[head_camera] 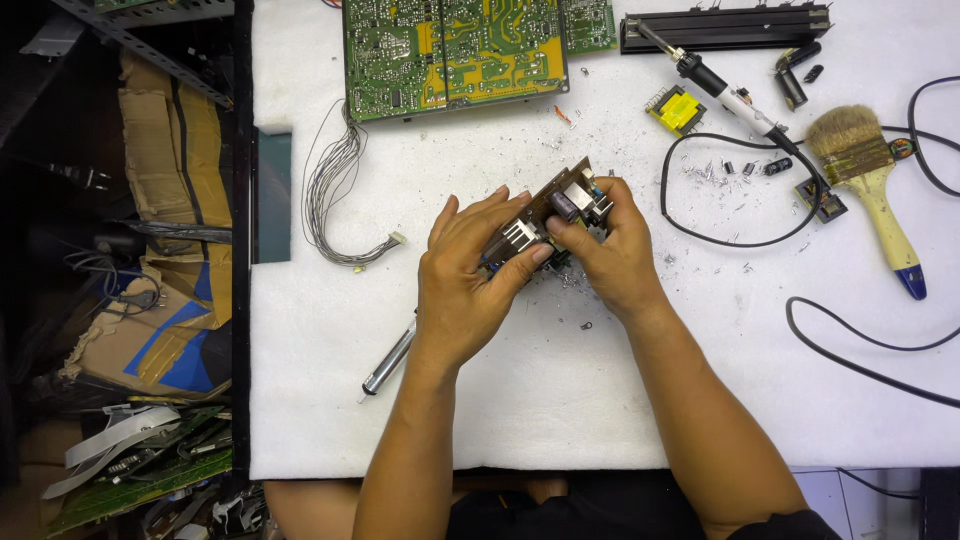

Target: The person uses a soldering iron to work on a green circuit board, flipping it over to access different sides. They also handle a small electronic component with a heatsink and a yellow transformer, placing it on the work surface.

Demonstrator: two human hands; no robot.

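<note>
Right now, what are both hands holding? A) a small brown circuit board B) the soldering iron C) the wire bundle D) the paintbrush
A: the left hand and right hand both grip the small board above the white mat; the soldering iron, paintbrush and wire bundle lie untouched.

A white padded bench [560,400] carries a large green circuit board [455,55] at the far edge, a wire harness [335,195], a soldering iron [720,90] with its black cord, a yellow transformer [677,109], a brush [870,175], a black bar [725,28], and what looks like a desoldering pump [388,362]. Metal clippings [720,172] lie scattered.
</note>
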